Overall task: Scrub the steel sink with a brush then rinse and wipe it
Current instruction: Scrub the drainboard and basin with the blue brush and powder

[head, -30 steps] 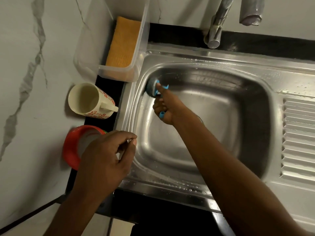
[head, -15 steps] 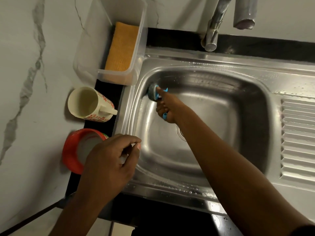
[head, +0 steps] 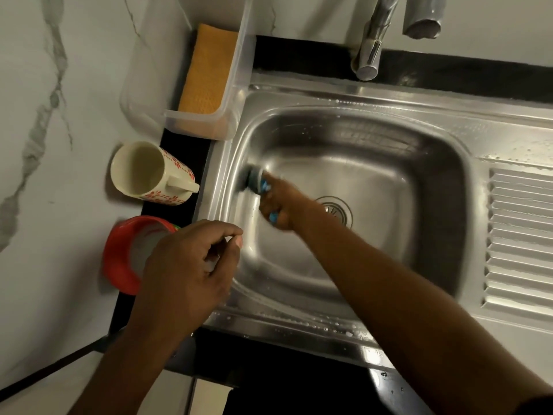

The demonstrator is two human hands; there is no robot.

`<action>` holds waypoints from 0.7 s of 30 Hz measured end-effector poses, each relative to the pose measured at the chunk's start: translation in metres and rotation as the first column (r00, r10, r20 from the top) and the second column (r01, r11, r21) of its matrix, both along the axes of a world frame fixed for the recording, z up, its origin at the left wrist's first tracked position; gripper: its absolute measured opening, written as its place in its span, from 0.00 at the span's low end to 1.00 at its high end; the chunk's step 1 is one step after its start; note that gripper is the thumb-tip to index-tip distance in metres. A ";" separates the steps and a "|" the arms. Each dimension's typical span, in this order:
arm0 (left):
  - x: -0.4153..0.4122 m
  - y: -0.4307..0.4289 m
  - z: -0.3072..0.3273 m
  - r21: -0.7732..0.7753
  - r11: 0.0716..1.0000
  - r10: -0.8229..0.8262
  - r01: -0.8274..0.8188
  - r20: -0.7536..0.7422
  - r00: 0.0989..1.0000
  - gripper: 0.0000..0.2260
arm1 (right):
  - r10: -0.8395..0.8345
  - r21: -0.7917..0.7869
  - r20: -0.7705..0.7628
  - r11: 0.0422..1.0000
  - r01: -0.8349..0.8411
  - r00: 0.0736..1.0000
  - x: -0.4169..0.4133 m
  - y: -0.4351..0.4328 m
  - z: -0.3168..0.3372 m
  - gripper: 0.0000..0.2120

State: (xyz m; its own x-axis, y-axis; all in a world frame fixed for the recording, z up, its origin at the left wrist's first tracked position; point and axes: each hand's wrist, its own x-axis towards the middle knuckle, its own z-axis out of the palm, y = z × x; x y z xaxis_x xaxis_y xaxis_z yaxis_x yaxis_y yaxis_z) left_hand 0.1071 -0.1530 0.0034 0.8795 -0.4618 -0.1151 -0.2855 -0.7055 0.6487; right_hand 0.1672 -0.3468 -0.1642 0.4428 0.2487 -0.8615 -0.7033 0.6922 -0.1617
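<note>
The steel sink (head: pixel 374 139) fills the middle of the view, wet with droplets on its rim. My right hand (head: pixel 282 205) reaches into the basin and grips a blue-handled brush (head: pixel 254 181), whose dark grey head presses against the left inner wall. The brush and hand are motion-blurred. My left hand (head: pixel 188 271) hovers over the sink's front left corner with fingers loosely curled, thumb and fingertips close together, holding nothing I can see. The drain (head: pixel 338 211) shows just beyond my right wrist.
A tap (head: pixel 371 40) stands at the back rim. A clear plastic tub (head: pixel 227 115) holding an orange cloth (head: pixel 209 67), a patterned mug (head: pixel 149 172) and a red container (head: pixel 119 256) line the left counter. A ribbed drainboard (head: pixel 523 238) lies to the right.
My right hand has drawn the brush down the left wall, from the back left corner toward the front. My left hand has stayed over the front left corner.
</note>
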 end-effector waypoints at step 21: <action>0.000 -0.008 -0.002 0.009 1.000 -0.008 0.008 0.008 1.000 0.05 | -0.096 -0.005 0.018 0.995 0.096 0.995 0.019 -0.014 0.026 0.22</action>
State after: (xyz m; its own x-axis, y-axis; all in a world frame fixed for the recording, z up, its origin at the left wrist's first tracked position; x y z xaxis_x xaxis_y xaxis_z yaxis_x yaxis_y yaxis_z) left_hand 0.1069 -0.1614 0.0018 0.8765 -0.4682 -0.1121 -0.2966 -0.7086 0.6403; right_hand 0.1866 -0.3610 -0.1377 0.4796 0.1992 -0.8546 -0.6307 0.7553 -0.1780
